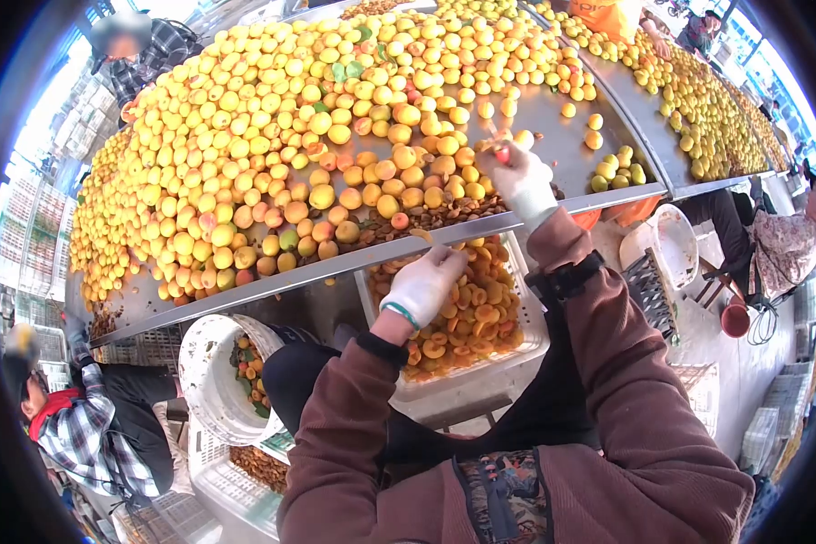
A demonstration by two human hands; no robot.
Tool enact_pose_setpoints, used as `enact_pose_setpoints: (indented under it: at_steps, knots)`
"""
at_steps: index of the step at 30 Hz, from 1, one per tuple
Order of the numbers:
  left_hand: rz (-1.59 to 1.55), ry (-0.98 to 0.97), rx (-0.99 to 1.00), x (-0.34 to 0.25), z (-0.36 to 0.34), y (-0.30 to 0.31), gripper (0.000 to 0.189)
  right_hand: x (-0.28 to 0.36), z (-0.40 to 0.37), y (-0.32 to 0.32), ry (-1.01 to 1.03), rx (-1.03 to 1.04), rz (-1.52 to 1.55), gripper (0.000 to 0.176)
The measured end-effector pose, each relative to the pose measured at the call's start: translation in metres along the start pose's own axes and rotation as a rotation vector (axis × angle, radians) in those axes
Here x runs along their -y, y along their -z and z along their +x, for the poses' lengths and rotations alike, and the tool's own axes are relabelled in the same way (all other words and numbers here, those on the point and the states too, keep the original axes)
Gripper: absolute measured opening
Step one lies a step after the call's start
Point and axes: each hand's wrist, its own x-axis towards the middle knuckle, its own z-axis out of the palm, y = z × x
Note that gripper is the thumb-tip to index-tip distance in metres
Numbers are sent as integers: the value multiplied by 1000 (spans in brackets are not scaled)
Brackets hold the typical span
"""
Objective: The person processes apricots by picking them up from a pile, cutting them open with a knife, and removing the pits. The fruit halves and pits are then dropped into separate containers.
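Note:
My left hand (426, 283), in a white glove, is closed with fingertips pinched together just below the metal table's edge. It hangs over a white crate (537, 337) filled with halved apricots (474, 317); whatever its fingers pinch is hidden. My right hand (524, 186), also gloved, is raised over the table's rim (372, 251) and closed around a small red thing (502, 156), whose kind I cannot tell. Whole apricots (272, 118) are heaped across the table beyond both hands. Dark pits and scraps (444, 215) lie along the near rim.
A white bucket (210, 372) with fruit and leaves stands left of my knees, above a crate of brown pits (258, 470). Another white bucket (675, 240) is at the right. People sit at left (100, 426) and right (784, 245); another person (150, 59) is across the table.

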Motion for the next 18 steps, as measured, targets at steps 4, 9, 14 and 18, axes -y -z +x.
enact_pose_setpoints:
  at_steps: [4,9,14,18]
  knots:
    - [172,186,-3,-36,-1,12,44,25,-10,-18,6,440,-502,31]
    - [-64,61,-53,-26,7,22,39,22,-2,-45,152,769,-895,30]
    - [170,-383,-315,-7,17,30,32,32,10,-47,44,840,-900,36]
    - [-1017,304,-367,-26,16,45,36,45,10,-30,-176,720,-303,37]
